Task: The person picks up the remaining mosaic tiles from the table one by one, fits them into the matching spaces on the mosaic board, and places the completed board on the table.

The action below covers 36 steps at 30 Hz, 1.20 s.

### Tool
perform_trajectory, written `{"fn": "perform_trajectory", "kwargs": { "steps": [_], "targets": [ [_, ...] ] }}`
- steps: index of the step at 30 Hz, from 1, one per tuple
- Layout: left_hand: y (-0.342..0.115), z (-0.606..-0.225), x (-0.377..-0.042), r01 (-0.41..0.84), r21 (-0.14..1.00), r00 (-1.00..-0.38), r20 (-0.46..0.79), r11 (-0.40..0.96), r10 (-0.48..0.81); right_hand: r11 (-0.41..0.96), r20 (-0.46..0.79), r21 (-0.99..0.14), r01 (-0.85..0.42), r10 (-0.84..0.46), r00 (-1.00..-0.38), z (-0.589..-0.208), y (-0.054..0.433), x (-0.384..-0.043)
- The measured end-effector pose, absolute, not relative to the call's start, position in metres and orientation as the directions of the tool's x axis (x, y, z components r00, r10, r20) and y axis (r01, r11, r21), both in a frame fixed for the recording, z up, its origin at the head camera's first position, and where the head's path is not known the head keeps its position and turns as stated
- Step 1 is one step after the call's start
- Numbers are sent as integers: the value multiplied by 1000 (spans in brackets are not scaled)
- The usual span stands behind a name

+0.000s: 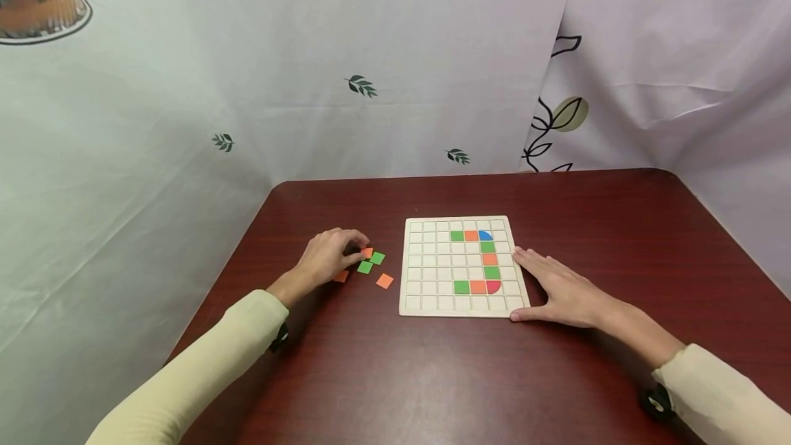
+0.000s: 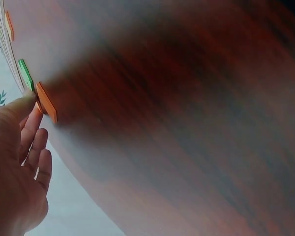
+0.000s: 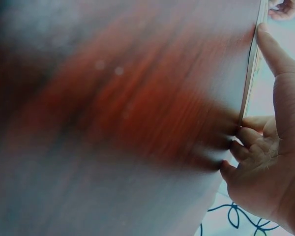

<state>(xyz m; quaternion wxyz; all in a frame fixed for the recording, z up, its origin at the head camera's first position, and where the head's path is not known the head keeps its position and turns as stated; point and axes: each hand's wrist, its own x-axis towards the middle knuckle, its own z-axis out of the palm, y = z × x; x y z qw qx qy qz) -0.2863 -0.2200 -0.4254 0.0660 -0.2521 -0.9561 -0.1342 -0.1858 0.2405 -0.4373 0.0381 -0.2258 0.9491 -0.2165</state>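
My left hand [image 1: 326,254] is over a small group of square tiles left of the board. Its thumb and fingertips pinch an orange tile [image 1: 367,253], mostly hidden by the thumb in the left wrist view. Beside it lie two green tiles, one nearer [image 1: 365,267] and one farther right [image 1: 377,258]. One loose orange tile [image 1: 385,281] lies toward the board, another [image 1: 341,277] under the hand. The pale gridded board [image 1: 428,261] holds green and orange squares with a blue [image 1: 485,235] and a red [image 1: 493,287] rounded piece. My right hand [image 1: 565,296] rests at its right edge, fingers extended, thumb at the near corner.
The dark red-brown table [image 1: 432,376] extends around the board. Behind it hangs a pale cloth [image 1: 402,53] with leaf prints, also along the left and right sides.
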Motion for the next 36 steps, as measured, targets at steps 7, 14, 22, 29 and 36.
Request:
{"fn": "perform_trajectory", "kwargs": {
  "steps": [7, 14, 22, 29, 36],
  "targets": [
    [-220, -426, -289, 504, 227, -863, 171, 833, 475, 806, 25, -425, -412, -444, -896, -439, 241, -186],
    [-219, -424, -289, 501, 262, -866, 162, 825, 474, 804, 29, -426, -415, -447, -894, -438, 241, -186],
    [-220, -424, -288, 524, 307, -851, 179, 794, 493, 804, 28, -428, -413, -446, -895, -438, 241, -185],
    [-222, -424, -288, 519, 345, -855, 200, 783, 478, 800, 37, -424, -424, -453, -891, -439, 240, -185],
    [-223, -420, -291, 503, 353, -864, 229, 789, 448, 797, 52, -420, -434, -456, -888, -440, 240, -185]
  ]
}}
